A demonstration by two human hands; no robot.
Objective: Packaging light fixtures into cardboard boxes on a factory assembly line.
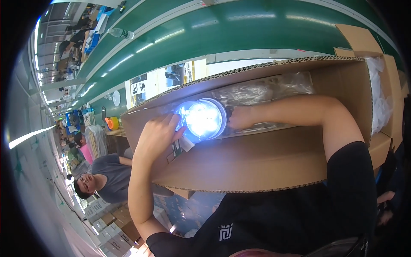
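Observation:
A round lamp [204,121] with a clear cover glows bright white, held over a long open cardboard box [257,165]. My left hand [156,133] grips its left side, thumb and fingers closed at the rim. A small white tag or label [187,144] hangs below those fingers. On the lamp's other side, my right hand [241,118] is curled closed against its dark back edge; the fingertips are hidden. Inside the box, behind my right forearm, lie clear plastic wrappings [261,92], their contents hard to make out. Glare hides the lamp's inner parts.
Beyond the box runs a green conveyor belt [239,32], with a clear plastic bottle [121,33] on it. Printed cartons [167,78] lie between belt and box. An orange roll [112,123] sits at left. Another open carton [387,98] stands right; a person [109,177] is at left.

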